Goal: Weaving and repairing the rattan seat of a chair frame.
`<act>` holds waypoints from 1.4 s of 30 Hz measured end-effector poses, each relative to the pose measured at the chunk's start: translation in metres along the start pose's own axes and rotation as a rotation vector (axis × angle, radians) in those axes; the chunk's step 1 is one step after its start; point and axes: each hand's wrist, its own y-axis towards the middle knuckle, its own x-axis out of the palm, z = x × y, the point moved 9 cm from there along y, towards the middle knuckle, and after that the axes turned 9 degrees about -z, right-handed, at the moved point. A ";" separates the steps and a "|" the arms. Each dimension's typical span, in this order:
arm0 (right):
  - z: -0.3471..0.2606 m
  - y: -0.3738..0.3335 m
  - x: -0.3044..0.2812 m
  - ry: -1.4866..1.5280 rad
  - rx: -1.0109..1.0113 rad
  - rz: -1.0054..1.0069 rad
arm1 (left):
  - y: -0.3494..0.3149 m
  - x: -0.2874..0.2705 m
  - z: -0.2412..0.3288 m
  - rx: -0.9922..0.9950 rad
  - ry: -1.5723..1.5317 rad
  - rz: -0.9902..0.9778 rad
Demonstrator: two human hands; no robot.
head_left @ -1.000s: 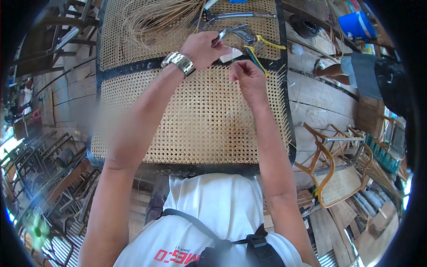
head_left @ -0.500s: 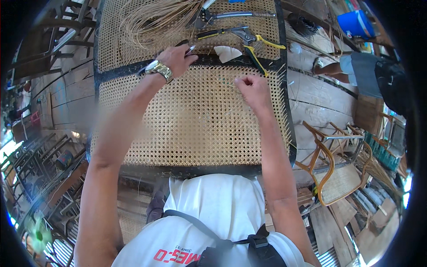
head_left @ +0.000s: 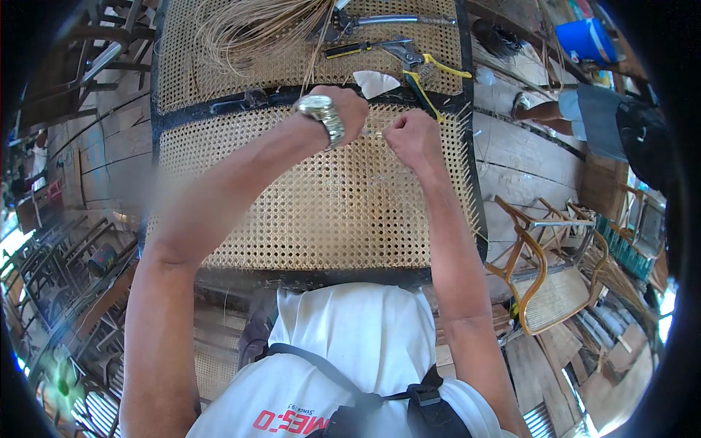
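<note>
- Woven cane panel (head_left: 321, 226): biggest thing here, right under my hands, most of it stretching back toward my lap. Long axis of this section runs left to right, with a black cross-bar (head_left: 219, 106) along its far side.
- Bundle of loose cane strands (head_left: 248, 36): past the bar, ahead and left; my left hand is the nearer one.
- Yellow-handled cutters (head_left: 410, 64): lying ahead of my right hand, lower handle ending right by the knuckles. Can't tell if they touch.
- Left hand (head_left: 349, 113): over the panel's far part, just my side of the bar, watch on the wrist. Fingers hidden under the hand, so no clue how open or what they've got.
- Right hand (head_left: 415, 140): nearer the bristly cane ends (head_left: 466, 168) on the right edge. Fingers curled in, thumb by the forefinger; can't tell if anything's pinched.
- White scrap (head_left: 376, 84): small, just ahead, between both hands.
</note>
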 end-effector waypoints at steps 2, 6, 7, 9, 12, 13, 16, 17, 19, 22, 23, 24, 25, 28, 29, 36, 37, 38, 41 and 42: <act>-0.004 0.001 -0.001 -0.041 -0.047 0.034 | 0.000 -0.013 0.017 0.010 0.167 0.011; 0.007 0.004 0.002 0.019 -0.017 -0.001 | 0.012 -0.010 0.032 0.024 0.202 -0.096; 0.021 0.007 0.008 0.074 0.012 -0.039 | 0.018 -0.002 0.029 0.025 0.169 -0.101; 0.034 0.011 0.014 0.132 0.038 -0.079 | 0.016 0.012 0.024 0.032 0.087 0.000; 0.033 0.012 0.017 0.103 0.056 -0.109 | 0.015 0.023 0.008 -0.048 -0.074 0.068; 0.023 0.014 0.017 -0.007 0.023 -0.069 | 0.016 0.028 0.001 -0.011 -0.168 0.082; 0.025 0.019 0.020 -0.044 0.006 -0.049 | 0.031 0.027 -0.012 0.013 -0.277 0.050; 0.032 0.020 0.023 0.032 0.022 -0.070 | 0.034 0.034 -0.016 -0.035 -0.475 -0.161; 0.029 0.021 0.021 0.037 0.049 -0.090 | 0.029 0.044 -0.013 -0.038 -0.674 -0.351; 0.027 0.016 0.015 0.018 0.097 -0.100 | 0.029 0.023 0.003 0.086 -0.086 -0.057; 0.029 0.014 0.012 -0.008 0.113 -0.089 | 0.027 0.029 0.001 0.038 -0.074 -0.081; 0.036 0.013 0.011 -0.009 0.113 -0.089 | 0.025 0.032 0.003 0.038 -0.075 -0.081; 0.047 0.012 0.013 0.122 0.112 -0.096 | 0.023 0.030 0.003 0.033 -0.099 -0.032; 0.049 0.013 0.016 0.148 0.087 -0.071 | 0.012 0.030 0.009 0.006 -0.117 0.012; 0.044 0.012 0.015 0.043 0.062 -0.035 | 0.009 0.029 0.012 0.003 -0.121 0.057; 0.037 0.011 0.025 0.207 0.064 -0.072 | 0.031 0.049 -0.027 -0.102 -0.816 -0.310; 0.034 0.011 0.026 0.108 0.020 0.000 | 0.033 0.048 -0.025 -0.080 -0.786 -0.354; 0.031 0.011 0.023 0.008 -0.024 0.071 | 0.034 0.049 -0.022 -0.057 -0.755 -0.398; 0.031 0.011 0.023 0.105 -0.029 -0.060 | 0.035 0.047 -0.016 -0.071 -0.618 -0.386; 0.030 0.011 0.019 0.103 -0.027 -0.056 | 0.038 0.046 -0.013 -0.064 -0.487 -0.385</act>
